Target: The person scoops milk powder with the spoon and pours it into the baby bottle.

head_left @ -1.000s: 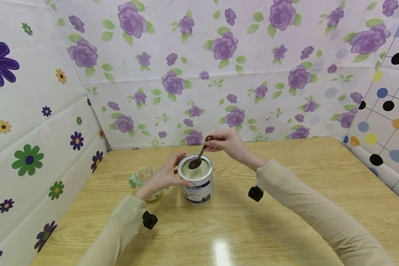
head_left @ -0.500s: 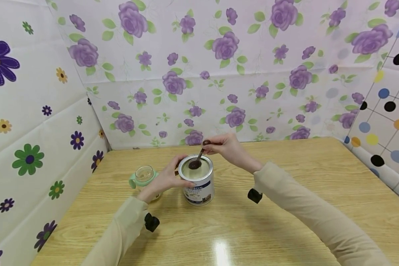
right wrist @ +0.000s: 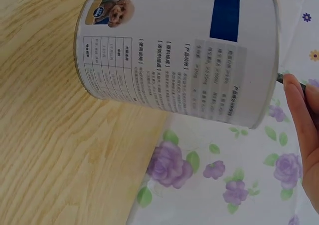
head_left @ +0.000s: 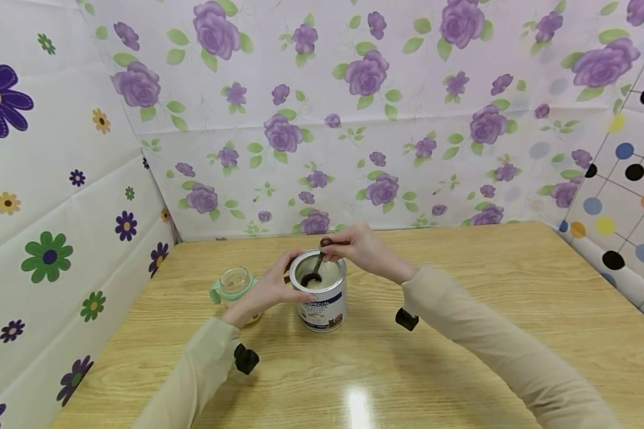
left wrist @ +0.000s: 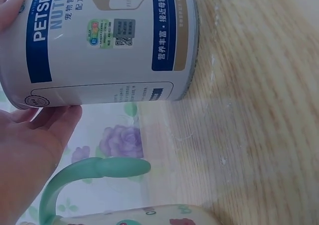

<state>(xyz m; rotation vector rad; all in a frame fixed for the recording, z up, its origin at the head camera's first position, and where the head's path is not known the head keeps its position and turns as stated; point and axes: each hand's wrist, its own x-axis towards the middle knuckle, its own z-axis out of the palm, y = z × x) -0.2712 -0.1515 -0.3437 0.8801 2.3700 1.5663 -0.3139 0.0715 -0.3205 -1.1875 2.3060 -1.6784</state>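
Note:
A white milk powder can with a dark blue band stands upright and uncovered on the table, pale powder inside. My left hand holds it from the left, thumb across the front near the rim, fingers round the far side. In the left wrist view those fingers touch the can. Over the opening, my right hand pinches the handle of a dark brown spoon, whose bowl is down inside the can. The right wrist view shows the can's back; the spoon's bowl is hidden there.
Left of the can stands a clear cup with a green collar and handles, partly behind my left hand and wrist. The wooden table runs up to a flowered cloth at the back, with patterned cloths on both sides.
My right hand has moved down and slightly left, and the spoon's bowl has gone lower into the can. My left hand has kept its hold on the can.

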